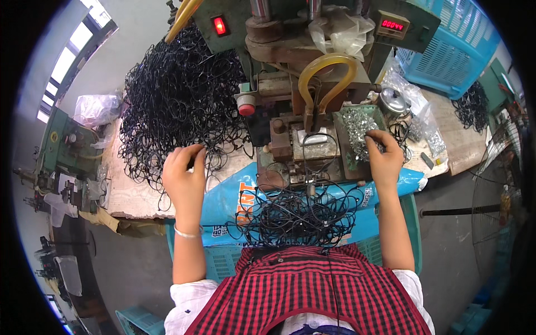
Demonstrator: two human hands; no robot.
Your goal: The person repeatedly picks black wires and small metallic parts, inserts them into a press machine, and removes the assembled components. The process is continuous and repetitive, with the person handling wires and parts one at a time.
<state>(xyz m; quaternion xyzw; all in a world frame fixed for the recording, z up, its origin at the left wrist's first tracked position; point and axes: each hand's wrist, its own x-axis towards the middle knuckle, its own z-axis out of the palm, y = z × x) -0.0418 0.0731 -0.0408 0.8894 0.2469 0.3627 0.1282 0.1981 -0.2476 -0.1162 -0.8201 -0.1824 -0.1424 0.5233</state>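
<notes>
Right under the camera, a tangle of finished black loops (298, 215) is piling up on a blue bag (234, 198) in the lap. For this step I'd say it's best pulling one loop free of the big black heap (178, 100) before going for a clip, so nothing snags. Left hand (184, 173) is curling loosely, fingertips pinching at the heap's edge on the surface (131, 195). Right hand (384, 153) is half closing over the tray of small metal clips (357, 125), beside the press (312, 106).
</notes>
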